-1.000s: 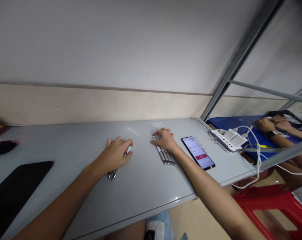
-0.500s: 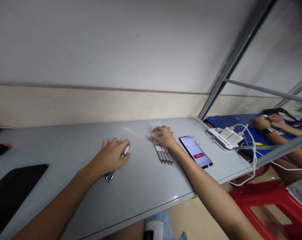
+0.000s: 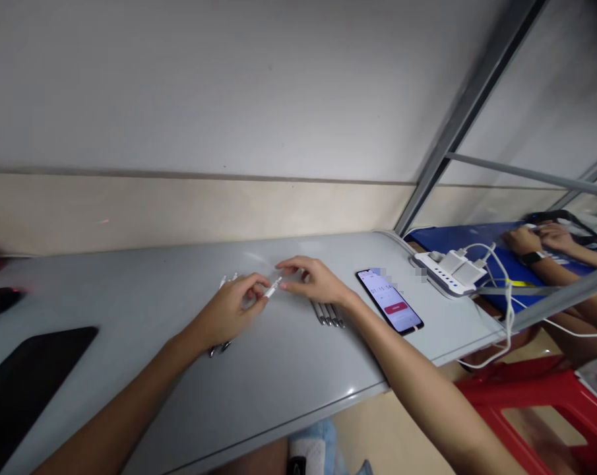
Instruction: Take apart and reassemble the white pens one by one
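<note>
Between thumb and fingers, my left hand (image 3: 236, 305) pinches a white pen (image 3: 274, 287), whose end points toward my right hand. My right hand (image 3: 315, 280) is open, thumb and forefinger apart around the pen's free end; I cannot make out whether they touch it. Beneath and beside the left hand lie a few more pens (image 3: 225, 346), mostly covered by it. Under the right hand a row of several white and grey pens (image 3: 329, 315) lies side by side, their upper parts hidden.
A lit phone (image 3: 390, 301) lies right of the pen row on the grey table (image 3: 258, 396). Beyond it sit a power strip (image 3: 446, 274) with chargers and cables, a metal post and a red stool (image 3: 535, 402). A black pad lies left. Another person's hands (image 3: 535, 241) are at far right.
My left hand has lifted a pen and moved it right. My right hand has come left from the pen row toward that pen's end.
</note>
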Motion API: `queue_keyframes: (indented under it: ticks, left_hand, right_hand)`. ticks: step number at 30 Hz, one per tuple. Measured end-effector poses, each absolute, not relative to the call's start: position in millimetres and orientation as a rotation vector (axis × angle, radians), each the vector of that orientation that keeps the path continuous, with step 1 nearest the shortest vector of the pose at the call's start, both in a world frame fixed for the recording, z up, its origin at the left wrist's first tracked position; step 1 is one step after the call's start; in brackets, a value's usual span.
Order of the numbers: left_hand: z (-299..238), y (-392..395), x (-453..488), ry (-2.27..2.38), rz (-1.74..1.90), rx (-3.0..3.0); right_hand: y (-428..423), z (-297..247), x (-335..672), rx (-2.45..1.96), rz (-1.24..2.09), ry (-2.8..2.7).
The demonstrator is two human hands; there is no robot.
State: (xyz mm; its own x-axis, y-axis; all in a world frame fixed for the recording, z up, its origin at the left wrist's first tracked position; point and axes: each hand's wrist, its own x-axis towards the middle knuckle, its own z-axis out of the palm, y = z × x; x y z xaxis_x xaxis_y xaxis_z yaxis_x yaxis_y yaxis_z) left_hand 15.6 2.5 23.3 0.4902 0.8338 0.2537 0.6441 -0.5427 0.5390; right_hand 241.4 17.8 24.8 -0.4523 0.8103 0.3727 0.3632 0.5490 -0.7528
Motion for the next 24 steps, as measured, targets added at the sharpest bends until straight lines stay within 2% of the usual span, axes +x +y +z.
queue_keyframes:
  ticks: [4,9,15,17,19,24]
  left_hand:
    - [25.2,0.2,18.4,1.15,0.721,2.255]
    - [21.9,5.3,13.7,1.262,0.724,2.376]
    - [19.8,11.4,11.1,1.329,0.725,2.653]
    - [19.9,12.2,11.0,1.356,0.716,2.747]
    - [19.9,12.7,10.2,1.385,0.709,2.785]
    - [16.8,15.2,5.7,1.45,0.759,2.582]
  right_hand:
    - [13.6,22.5,232.5,-0.936,0.847,-2.145]
    - [18.7,22.6,239.3,-1.072,0.828,-1.926]
    - [22.4,23.2,248.5,-1.121,1.366,-1.728]
    - [21.4,23.1,247.8,-1.116,1.456,-1.685]
    - [18.8,24.7,245.5,-1.064,1.405,-1.721]
    - [12.7,29.6,239.5,-0.932,0.846,-1.887]
